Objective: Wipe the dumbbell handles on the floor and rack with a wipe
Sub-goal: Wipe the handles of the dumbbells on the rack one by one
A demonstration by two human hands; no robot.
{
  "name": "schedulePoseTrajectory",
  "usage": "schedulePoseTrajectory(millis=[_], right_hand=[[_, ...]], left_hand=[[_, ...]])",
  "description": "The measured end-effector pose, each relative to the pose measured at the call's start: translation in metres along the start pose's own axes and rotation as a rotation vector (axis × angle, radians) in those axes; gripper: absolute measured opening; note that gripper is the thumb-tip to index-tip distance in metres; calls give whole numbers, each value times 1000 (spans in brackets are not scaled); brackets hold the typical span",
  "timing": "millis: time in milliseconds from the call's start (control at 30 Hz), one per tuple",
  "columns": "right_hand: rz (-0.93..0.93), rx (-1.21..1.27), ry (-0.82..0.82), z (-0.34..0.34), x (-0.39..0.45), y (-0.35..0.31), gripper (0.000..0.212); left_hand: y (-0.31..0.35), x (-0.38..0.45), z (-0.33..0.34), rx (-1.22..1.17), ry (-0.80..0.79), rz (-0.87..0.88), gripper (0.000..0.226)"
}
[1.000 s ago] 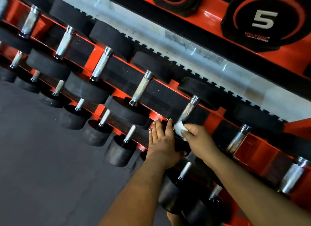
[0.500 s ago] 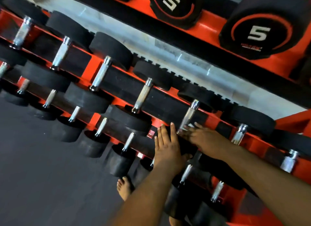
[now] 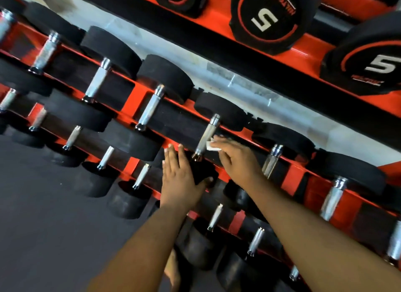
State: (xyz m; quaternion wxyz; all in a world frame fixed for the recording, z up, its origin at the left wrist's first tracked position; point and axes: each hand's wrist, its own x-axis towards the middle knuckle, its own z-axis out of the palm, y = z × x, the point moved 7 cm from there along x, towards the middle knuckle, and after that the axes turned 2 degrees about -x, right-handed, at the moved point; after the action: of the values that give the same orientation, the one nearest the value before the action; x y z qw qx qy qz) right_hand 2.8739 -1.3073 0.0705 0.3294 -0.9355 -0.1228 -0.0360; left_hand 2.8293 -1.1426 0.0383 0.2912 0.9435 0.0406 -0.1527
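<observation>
So the left hand [image 3: 181, 178] lies flat, fingers straight, on a black rubber dumbbell head [image 3: 202, 173]. Just right of it rises the knurled chrome handle [image 3: 206, 137], where the right hand [image 3: 237, 160] pinches a small white wipe [image 3: 212, 146] against its side.

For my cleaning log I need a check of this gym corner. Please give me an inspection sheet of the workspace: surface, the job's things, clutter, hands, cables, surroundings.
Surface: dark grey floor, bare where visible.
Job's things: small white wipe pressed to the chrome dumbbell handle on the orange steel rack; neighbouring handles unattended.
Clutter: nothing seen.
Hands: left hand lies flat, fingers straight, on the black rubber dumbbell head; right hand pinches the wipe.
Cables: nothing seen.
Surroundings: black round weights marked 5 on the upper shelf; pale wall behind; a bare foot below.
</observation>
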Motion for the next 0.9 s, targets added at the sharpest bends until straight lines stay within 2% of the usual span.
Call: schedulePoseTrajectory(millis=[100, 133, 233, 267, 300, 400, 467, 567, 600, 733, 767, 833, 900], right_hand=[[-115, -183, -96, 34, 26, -2, 42], [-162, -269, -195, 48, 30, -4, 47], [-391, -583, -629, 77, 22, -9, 62], [-421, -648, -678, 74, 21, -9, 67], [-413, -706, -654, 65, 24, -5, 73], [-207, -827, -466, 42, 33, 12, 83], [-261, -863, -396, 50, 21, 5, 80], [-540, -865, -547, 67, 1, -5, 75], [-565, -876, -563, 65, 6, -3, 76], [-295, -904, -379, 54, 32, 11, 79], [-317, -885, -367, 57, 28, 7, 75], [-488, -832, -443, 70, 9, 0, 71], [-590, -784, -542, 68, -6, 1, 79]], left_hand=[[-2, 11, 0, -45, -59, -38, 137], [-1, 11, 0, -50, -65, -51, 140], [1, 11, 0, -39, -75, -90, 143], [0, 12, 0, -24, -86, -97, 142], [1, 12, -1, -3, -103, -99, 140], [2, 13, 0, 38, -183, -94, 137], [1, 14, -1, 30, -235, -97, 135], [1, 15, -3, -4, -296, -102, 132], [0, 16, -3, -4, -312, -107, 131], [-1, 18, -1, 1, -346, -127, 131], [-1, 18, -1, -6, -346, -131, 132], [-2, 17, -2, -16, -342, -131, 132], [-1, 16, -1, -6, -336, -120, 132]])
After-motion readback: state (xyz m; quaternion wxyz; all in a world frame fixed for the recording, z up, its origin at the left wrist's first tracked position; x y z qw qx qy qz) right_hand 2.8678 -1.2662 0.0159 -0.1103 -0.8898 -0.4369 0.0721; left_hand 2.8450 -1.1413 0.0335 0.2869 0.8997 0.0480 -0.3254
